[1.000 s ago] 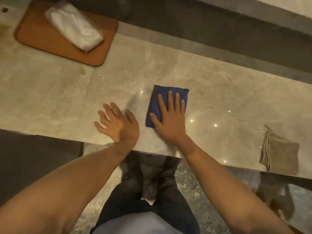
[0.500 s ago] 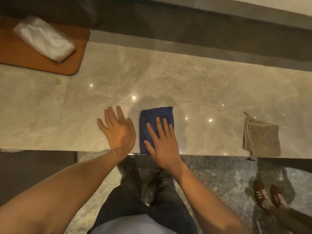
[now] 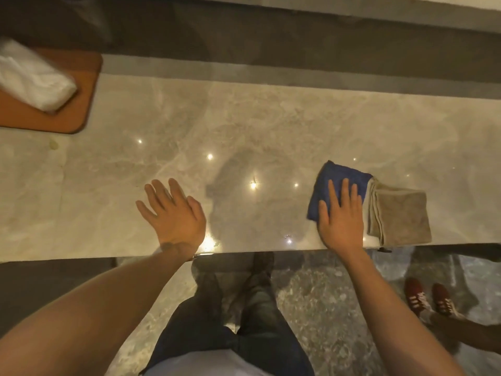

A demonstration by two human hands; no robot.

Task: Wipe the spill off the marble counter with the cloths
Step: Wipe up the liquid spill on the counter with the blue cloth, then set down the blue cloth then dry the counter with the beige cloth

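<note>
A folded blue cloth [image 3: 336,180] lies on the beige marble counter [image 3: 244,126] at the right. My right hand [image 3: 340,215] presses flat on its near half, fingers spread. Touching the blue cloth's right edge is a folded tan cloth [image 3: 398,215] near the counter's front edge. My left hand [image 3: 173,213] rests flat on the bare marble left of centre, fingers apart, holding nothing. A faint dull patch [image 3: 238,191] shows on the marble between my hands. A small yellowish spot [image 3: 53,144] sits at the left.
An orange-brown tray [image 3: 81,104] holding a white tissue pack [image 3: 29,77] stands at the back left. A dark ledge [image 3: 271,50] runs behind the counter. Another person's red shoes [image 3: 428,297] are on the floor at the lower right.
My right hand has slid the blue cloth to the right along the counter until it touches the tan cloth. My left hand has stayed flat on the marble.
</note>
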